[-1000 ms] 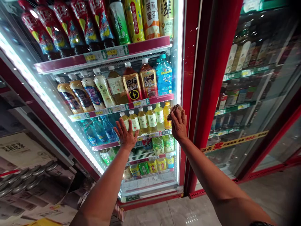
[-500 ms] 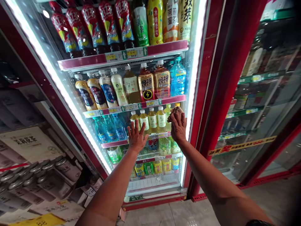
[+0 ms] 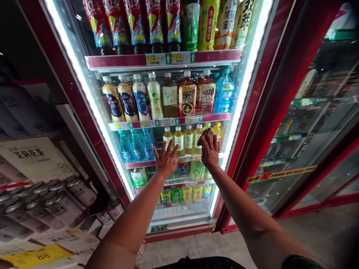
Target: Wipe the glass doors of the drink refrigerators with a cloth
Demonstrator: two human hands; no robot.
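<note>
My left hand (image 3: 166, 161) lies flat with fingers spread against the clear glass front of a lit drinks cooler. Behind it are a gap in the bottle row and pale tea bottles (image 3: 178, 140). A crumpled brown cloth (image 3: 206, 132) is under the fingers of my right hand (image 3: 210, 155), pressed to the glass at the same height. The hand hides part of the cloth. Just right of it, a yellow-capped bottle (image 3: 217, 129) shows through the pane.
Red cooler framing (image 3: 241, 149) surrounds the glass, with a bright light strip (image 3: 252, 48) inside. Another glass-fronted cabinet (image 3: 283, 149) stands to the right. At left are stacked grey cans (image 3: 60, 209) and a yellow price sign (image 3: 37, 256). Grey floor tiles (image 3: 179, 250) lie below.
The cloth and my right hand have slid a little left across the glass, uncovering the yellow-capped bottle. My left hand stays spread on the pane. The view has shifted slightly.
</note>
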